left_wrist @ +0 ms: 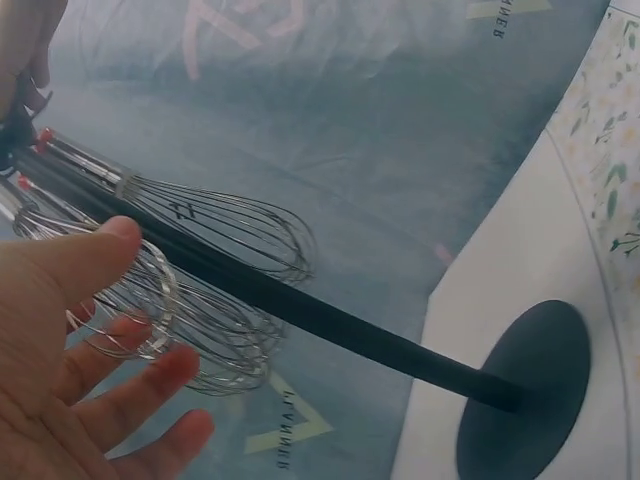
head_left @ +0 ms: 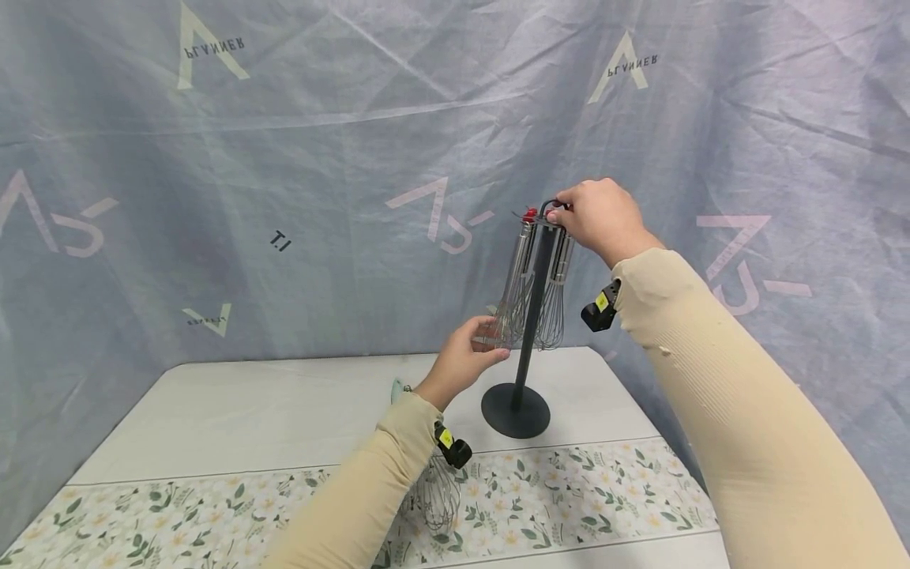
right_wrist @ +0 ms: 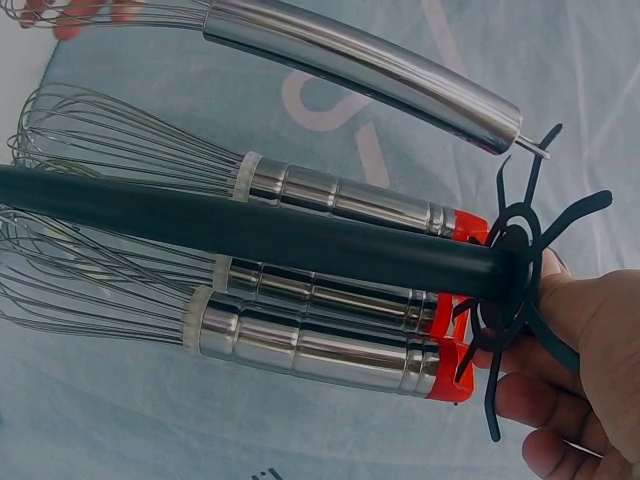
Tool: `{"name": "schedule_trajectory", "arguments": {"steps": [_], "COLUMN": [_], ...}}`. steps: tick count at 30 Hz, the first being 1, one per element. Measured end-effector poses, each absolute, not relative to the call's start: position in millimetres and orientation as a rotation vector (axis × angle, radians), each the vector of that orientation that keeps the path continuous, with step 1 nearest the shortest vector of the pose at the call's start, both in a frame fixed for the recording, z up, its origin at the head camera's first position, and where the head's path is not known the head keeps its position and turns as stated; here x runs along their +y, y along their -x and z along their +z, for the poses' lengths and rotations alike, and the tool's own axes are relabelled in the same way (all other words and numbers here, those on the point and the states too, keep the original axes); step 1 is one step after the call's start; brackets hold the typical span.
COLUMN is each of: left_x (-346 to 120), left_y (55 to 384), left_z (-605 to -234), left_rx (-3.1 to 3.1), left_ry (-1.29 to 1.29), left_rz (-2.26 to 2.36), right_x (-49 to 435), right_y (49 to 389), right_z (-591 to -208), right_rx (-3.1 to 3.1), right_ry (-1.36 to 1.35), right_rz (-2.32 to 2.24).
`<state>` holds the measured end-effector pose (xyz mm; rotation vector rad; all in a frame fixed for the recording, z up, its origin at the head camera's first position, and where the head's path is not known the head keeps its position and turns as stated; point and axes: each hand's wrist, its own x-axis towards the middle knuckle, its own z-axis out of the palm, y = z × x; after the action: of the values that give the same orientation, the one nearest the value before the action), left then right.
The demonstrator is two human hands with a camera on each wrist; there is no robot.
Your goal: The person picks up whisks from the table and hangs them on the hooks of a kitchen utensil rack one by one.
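Note:
A dark metal utensil stand (head_left: 532,320) with a round base and a hook rack tilts above the table. At its top my right hand (head_left: 604,217) grips the rack. From the hooks hang several whisks; three have red-ended steel handles, one being a red-ended whisk (right_wrist: 320,345). A plain steel-handled whisk (right_wrist: 360,75) hangs from another hook by its end loop. Beside the wire loops is my left hand (head_left: 462,363), thumb and fingers spread loosely apart around one whisk's wires (left_wrist: 165,300). Whether those fingers touch the wires is hard to tell.
Another whisk (head_left: 435,498) lies on the table's floral strip (head_left: 569,490), partly behind the left forearm. A pale green item (head_left: 396,389) shows behind the left wrist. A grey-blue printed curtain (head_left: 320,197) hangs behind the white table (head_left: 284,411).

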<state>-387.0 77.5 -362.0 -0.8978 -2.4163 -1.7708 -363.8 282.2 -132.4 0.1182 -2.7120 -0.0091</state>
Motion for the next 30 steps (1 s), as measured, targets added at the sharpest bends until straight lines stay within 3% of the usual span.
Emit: {"name": "schedule_trajectory", "arguments": {"steps": [11, 20, 30], "left_x": [65.4, 9.5, -47.5], "left_y": [386.5, 359.6, 348.0], "left_z": [-393.4, -420.8, -436.2], "left_rx": [-2.575, -2.501, -2.360], "left_ry": [0.772, 0.754, 0.507], "left_rz": [-1.700, -1.678, -1.838], "right_x": [279.2, 279.4, 297.3], "right_y": [365.2, 362.5, 365.9], "right_z": [-131.3, -127.0, -126.6], "right_rx": [-2.713, -2.756, -2.764], "right_ry": [-0.135, -0.194, -0.374], "right_rz": [0.002, 0.069, 0.306]}}
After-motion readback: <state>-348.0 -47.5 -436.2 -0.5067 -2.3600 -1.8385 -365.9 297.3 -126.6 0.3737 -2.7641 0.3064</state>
